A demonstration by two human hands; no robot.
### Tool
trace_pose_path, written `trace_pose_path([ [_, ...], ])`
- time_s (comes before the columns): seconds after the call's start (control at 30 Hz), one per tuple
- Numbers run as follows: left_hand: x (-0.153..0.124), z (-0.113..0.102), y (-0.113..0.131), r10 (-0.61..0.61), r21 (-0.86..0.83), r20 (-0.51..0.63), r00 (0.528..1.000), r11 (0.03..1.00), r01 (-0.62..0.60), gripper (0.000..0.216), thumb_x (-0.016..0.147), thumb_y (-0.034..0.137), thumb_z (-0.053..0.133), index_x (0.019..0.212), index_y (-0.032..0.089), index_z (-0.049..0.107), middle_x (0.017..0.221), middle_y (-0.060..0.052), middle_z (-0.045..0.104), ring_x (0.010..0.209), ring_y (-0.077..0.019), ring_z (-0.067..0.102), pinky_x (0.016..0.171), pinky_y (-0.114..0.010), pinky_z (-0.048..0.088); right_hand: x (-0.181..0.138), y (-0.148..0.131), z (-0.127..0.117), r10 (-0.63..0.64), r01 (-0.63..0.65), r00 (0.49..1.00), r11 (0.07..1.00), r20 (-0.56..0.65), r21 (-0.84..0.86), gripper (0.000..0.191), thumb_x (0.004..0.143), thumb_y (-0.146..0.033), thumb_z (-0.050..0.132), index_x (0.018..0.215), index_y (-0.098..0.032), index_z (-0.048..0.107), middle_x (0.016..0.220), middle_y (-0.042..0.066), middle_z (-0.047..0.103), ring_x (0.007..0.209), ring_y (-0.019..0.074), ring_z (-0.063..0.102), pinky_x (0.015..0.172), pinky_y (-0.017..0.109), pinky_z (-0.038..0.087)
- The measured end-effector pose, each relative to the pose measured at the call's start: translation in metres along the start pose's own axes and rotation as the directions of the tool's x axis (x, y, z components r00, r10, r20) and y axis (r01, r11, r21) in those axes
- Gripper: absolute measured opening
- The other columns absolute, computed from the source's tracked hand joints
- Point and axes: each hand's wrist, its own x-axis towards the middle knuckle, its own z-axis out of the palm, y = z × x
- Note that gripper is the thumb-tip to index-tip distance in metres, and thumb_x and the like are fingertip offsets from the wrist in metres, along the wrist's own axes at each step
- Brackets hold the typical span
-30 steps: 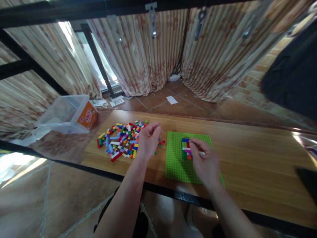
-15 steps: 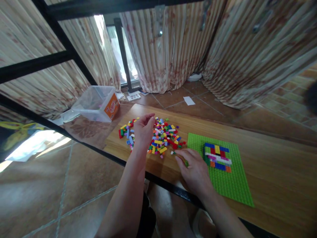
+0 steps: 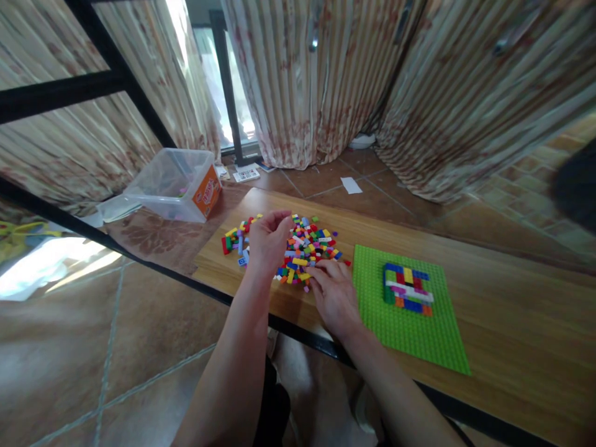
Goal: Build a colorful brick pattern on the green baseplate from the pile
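My left hand [image 3: 269, 243] hovers over the left part of a pile of small coloured toy bricks [image 3: 302, 249]. Its fingers are curled towards the thumb, and whatever they hold, if anything, is hidden. At the near right edge of the pile, my right hand [image 3: 336, 299] reaches in with thumb and fingers apart, its fingertips close to a yellow brick [image 3: 305, 277]. A green studded baseplate [image 3: 419, 335] lies to the right of it. On that plate sits a flat brick build [image 3: 408, 289] in blue, red, yellow, white, pink and orange, with neither hand touching it.
The bricks and plate rest on a long wooden table [image 3: 503, 310] with a dark edge. A clear plastic box [image 3: 172, 186] with an orange label stands beyond its left end. Black metal bars [image 3: 135, 102] cross the left side. Papers [image 3: 351, 185] lie on the tiled floor before curtains.
My right hand has moved left from beside the baseplate to the brick pile. The left hand stays over the pile in much the same pose. The whole view has shifted slightly.
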Motion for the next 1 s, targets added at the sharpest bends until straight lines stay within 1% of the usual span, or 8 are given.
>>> trace_pose_path([
  [0.33, 0.002, -0.001, -0.004, 0.01, 0.051, 0.014, 1.0, 0.999, -0.011, 0.016, 0.07, 0.022, 0.068, 0.084, 0.016, 0.072, 0.067, 0.001, 0.066, 0.056, -0.0084, 0.054, 0.053, -0.019, 0.042, 0.004, -0.006, -0.003, 0.101, -0.098, 0.994, 0.992, -0.047, 0.075, 0.02, 0.093, -0.022, 0.051, 0.102, -0.022, 0.069, 0.097, 0.007, 0.07, 0.093, 0.023, 0.059, 0.086, 0.038, 0.047],
  [0.4, 0.0, 0.001, -0.005, 0.022, 0.061, 0.055, 0.998, 0.998, -0.026, 0.017, 0.07, 0.024, 0.069, 0.085, 0.016, 0.072, 0.07, 0.0, 0.068, 0.058, -0.0091, 0.055, 0.054, -0.019, 0.042, 0.003, -0.007, -0.008, 0.155, -0.144, 0.984, 0.982, -0.084, 0.121, 0.018, 0.092, -0.025, 0.052, 0.101, -0.022, 0.067, 0.095, 0.006, 0.07, 0.091, 0.0221, 0.061, 0.084, 0.037, 0.048],
  [0.5, -0.005, 0.007, -0.007, 0.022, 0.097, 0.187, 0.982, 0.995, -0.04, 0.02, 0.073, 0.028, 0.069, 0.088, 0.015, 0.073, 0.073, -0.001, 0.07, 0.06, -0.0101, 0.057, 0.055, -0.02, 0.044, 0.0, -0.005, -0.018, 0.251, -0.218, 0.956, 0.953, -0.15, 0.209, 0.016, 0.09, -0.03, 0.055, 0.099, -0.023, 0.066, 0.092, 0.005, 0.07, 0.087, 0.0208, 0.062, 0.08, 0.035, 0.049],
  [0.6, -0.014, 0.017, -0.01, -0.035, 0.169, 0.38, 0.924, 0.985, -0.032, 0.02, 0.075, 0.03, 0.068, 0.086, 0.015, 0.073, 0.073, -0.002, 0.07, 0.06, -0.0109, 0.059, 0.056, -0.021, 0.047, -0.005, 0.001, -0.031, 0.337, -0.271, 0.919, 0.917, -0.206, 0.292, 0.015, 0.088, -0.032, 0.057, 0.096, -0.022, 0.065, 0.086, 0.003, 0.069, 0.079, 0.019, 0.061, 0.075, 0.034, 0.049],
  [0.73, -0.03, 0.035, -0.017, -0.138, 0.207, 0.586, 0.799, 0.978, 0.018, 0.022, 0.077, 0.033, 0.067, 0.087, 0.015, 0.074, 0.076, -0.004, 0.071, 0.065, -0.0129, 0.062, 0.061, -0.023, 0.05, -0.01, 0.013, -0.045, 0.386, -0.299, 0.887, 0.898, -0.252, 0.322, 0.012, 0.086, -0.032, 0.059, 0.091, -0.022, 0.063, 0.084, 0.002, 0.067, 0.075, 0.0171, 0.059, 0.071, 0.032, 0.048],
  [0.8, -0.036, 0.044, -0.02, -0.152, 0.194, 0.641, 0.753, 0.981, 0.033, 0.02, 0.076, 0.032, 0.069, 0.085, 0.015, 0.074, 0.076, -0.004, 0.071, 0.066, -0.0128, 0.061, 0.06, -0.022, 0.048, -0.012, 0.018, -0.05, 0.384, -0.3, 0.885, 0.902, -0.262, 0.309, 0.01, 0.086, -0.031, 0.06, 0.089, -0.021, 0.063, 0.082, 0.002, 0.066, 0.074, 0.0163, 0.058, 0.07, 0.031, 0.047],
  [0.87, -0.04, 0.052, -0.022, -0.155, 0.167, 0.667, 0.729, 0.984, 0.057, 0.017, 0.074, 0.03, 0.07, 0.08, 0.015, 0.074, 0.074, -0.003, 0.07, 0.064, -0.0117, 0.059, 0.059, -0.022, 0.046, -0.014, 0.022, -0.055, 0.375, -0.294, 0.89, 0.907, -0.26, 0.302, 0.009, 0.086, -0.029, 0.06, 0.089, -0.021, 0.063, 0.082, 0.001, 0.065, 0.073, 0.0156, 0.057, 0.07, 0.031, 0.047],
  [1.0, -0.042, 0.059, -0.025, -0.2, 0.126, 0.688, 0.697, 0.98, 0.157, 0.018, 0.074, 0.028, 0.07, 0.084, 0.014, 0.076, 0.074, -0.002, 0.069, 0.062, -0.0104, 0.055, 0.06, -0.023, 0.043, -0.019, 0.032, -0.07, 0.334, -0.269, 0.924, 0.914, -0.185, 0.303, 0.024, 0.086, -0.032, 0.063, 0.108, -0.022, 0.064, 0.087, 0.002, 0.065, 0.076, 0.0163, 0.058, 0.073, 0.033, 0.05],
])
